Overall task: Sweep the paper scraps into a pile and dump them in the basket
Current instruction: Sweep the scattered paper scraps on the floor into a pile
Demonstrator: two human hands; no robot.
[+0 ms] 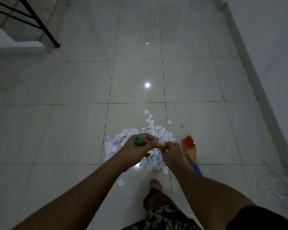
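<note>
Both hands gripped the broom handle [163,146], left hand [136,146] at its green end, right hand [171,155] lower. The bristles [189,148] stood just right of the paper pile [123,141] on the floor [73,130], nearer the right hand.

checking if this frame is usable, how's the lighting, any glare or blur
Head view: dim and greyish overall; lamp glare spots on the glossy floor, another beside the scraps; the broom head and both hands, left and right, look soft with motion blur; wide-angle bending shows along the wall edge at right.
</note>
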